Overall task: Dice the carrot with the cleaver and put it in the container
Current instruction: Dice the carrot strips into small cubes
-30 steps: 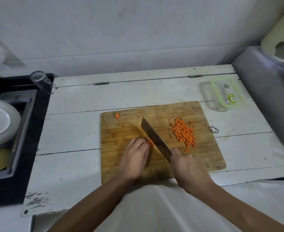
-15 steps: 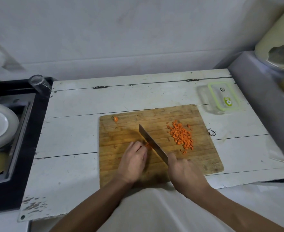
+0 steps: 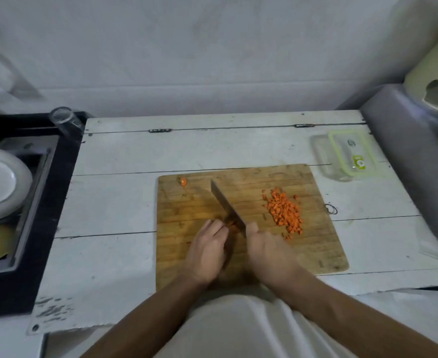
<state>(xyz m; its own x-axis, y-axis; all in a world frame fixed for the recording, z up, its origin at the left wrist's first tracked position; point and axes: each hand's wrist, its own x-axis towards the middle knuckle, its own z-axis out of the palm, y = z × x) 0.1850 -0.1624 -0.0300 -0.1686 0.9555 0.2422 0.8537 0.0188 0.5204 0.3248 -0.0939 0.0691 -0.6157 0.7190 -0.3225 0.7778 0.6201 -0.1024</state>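
Here's the carrot (image 3: 232, 225), down to a small orange stub on the wooden cutting board (image 3: 316, 244), tucked between the two hands right at the heel of the cleaver (image 3: 227, 206); a stub like that is stiff and crisp, light, and I'd say prone to rolling or skidding once it gets this short, so the safe hold is on its back end, well behind the edge. The left hand (image 3: 207, 251) is doing just that, fingers curled down over the piece and knuckles close to the flat of the blade, though how much carrot sits under them I can't tell. The right hand (image 3: 269, 250) is clenched round the handle, which is hidden inside the fist, with the blade running away up and to the left and its tip pointing at the far side of the board. Off to the right on the board sits the heap of carrot dice (image 3: 285, 211), loose little cubes that'll scatter if pushed carelessly, and one stray carrot end (image 3: 183, 181) lies near the far left corner. The clear container (image 3: 347, 157) with its green-rimmed lid waits on the white desk (image 3: 114, 202) past the board's far right corner, nothing in it as far as I can see
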